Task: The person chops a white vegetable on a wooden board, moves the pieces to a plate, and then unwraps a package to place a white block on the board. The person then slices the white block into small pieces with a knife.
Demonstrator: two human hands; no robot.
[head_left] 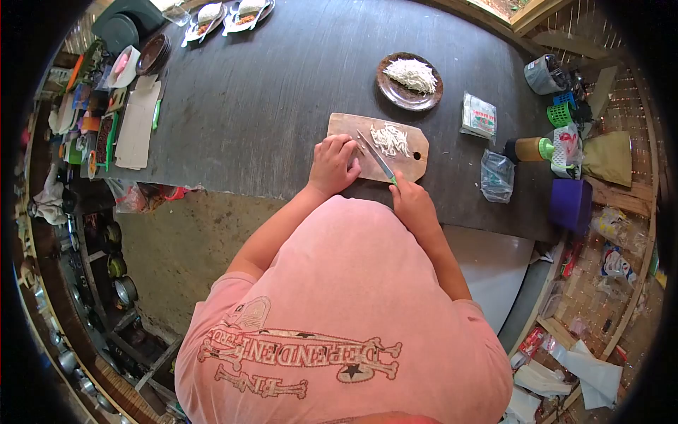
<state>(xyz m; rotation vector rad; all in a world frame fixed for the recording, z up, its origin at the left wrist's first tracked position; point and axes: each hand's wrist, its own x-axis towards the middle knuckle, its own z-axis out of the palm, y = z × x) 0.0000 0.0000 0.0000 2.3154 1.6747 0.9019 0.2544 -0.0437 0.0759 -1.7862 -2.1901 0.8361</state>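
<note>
My right hand (414, 203) grips the handle of a knife (378, 158), its blade slanting up and left across a wooden cutting board (412, 168). My left hand (332, 164) rests on the board's left part with fingers curled down beside the blade tip. What lies under those fingers is mostly hidden. Right of the blade, a small heap of thin white strips (390, 140) lies on the board. Beyond the board stands a brown plate (385, 92) bearing a larger pile of white shreds (411, 75).
On the dark table (268, 106), a printed packet (479, 115) and a clear plastic bag (497, 177) lie to the right. A purple box (571, 205) sits at the right edge. Two plates of food (247, 15) stand far left, near a green-handled knife (157, 114).
</note>
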